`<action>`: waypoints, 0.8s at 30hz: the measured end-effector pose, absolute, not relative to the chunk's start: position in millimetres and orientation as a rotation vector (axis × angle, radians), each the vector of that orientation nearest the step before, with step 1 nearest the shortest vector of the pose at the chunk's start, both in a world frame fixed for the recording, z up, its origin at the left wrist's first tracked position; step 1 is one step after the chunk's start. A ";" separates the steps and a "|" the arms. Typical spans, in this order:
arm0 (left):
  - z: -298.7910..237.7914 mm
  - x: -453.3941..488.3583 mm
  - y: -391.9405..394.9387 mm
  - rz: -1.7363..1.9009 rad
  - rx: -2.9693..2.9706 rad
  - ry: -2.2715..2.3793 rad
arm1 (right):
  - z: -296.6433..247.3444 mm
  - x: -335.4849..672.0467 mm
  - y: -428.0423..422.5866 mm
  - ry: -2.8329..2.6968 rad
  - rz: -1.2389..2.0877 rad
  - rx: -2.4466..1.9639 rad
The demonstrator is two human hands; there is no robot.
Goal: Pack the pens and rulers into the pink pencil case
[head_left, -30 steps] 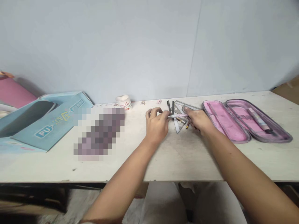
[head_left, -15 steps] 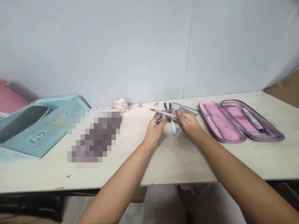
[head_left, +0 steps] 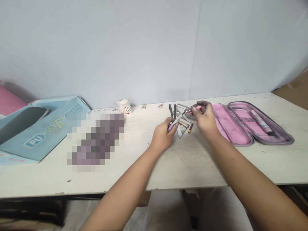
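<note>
My left hand is closed on a slim pale pen, which slants up to the right. My right hand pinches a short pink pen-like piece; I cannot tell whether it is a cap or another pen. The upper end of the pale pen meets or nearly meets this piece. Beneath the hands lie clear set squares, two black pens and a short dark red pencil. To the right of my right hand, a pink pencil case lies unfolded with a thick marker inside.
At the back stand a paper cup and a small pink sharpener. A blurred-out dark purple object lies left of my hands. Further left is a blue box. A pale wall borders the table's back.
My right hand has moved right and up with the pink piece. My left hand has turned, so the pale pen now points up to the right. The dark red pencil has come into view.
</note>
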State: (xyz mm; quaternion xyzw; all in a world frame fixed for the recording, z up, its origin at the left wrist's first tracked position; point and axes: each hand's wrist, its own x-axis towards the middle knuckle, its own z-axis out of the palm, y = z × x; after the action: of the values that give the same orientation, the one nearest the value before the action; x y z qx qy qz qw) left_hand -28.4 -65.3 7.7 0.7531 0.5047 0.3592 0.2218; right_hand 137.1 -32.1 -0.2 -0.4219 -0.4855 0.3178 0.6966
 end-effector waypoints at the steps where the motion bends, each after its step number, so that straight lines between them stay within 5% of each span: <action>1: 7.8 -28.5 -65.1 0.979 2.100 1.417 | 1.0 137.4 -33.1 -1.069 0.696 -0.918; 24: 8.6 -28.4 -64.8 0.970 2.135 1.350 | 11.2 131.7 -46.0 -1.178 0.701 -0.882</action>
State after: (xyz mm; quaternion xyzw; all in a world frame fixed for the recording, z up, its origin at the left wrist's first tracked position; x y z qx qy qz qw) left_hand -28.4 -64.8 8.6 0.7704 0.4871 0.3499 0.2165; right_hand 131.7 -46.0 11.2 -0.3938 -0.5261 0.3127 0.6858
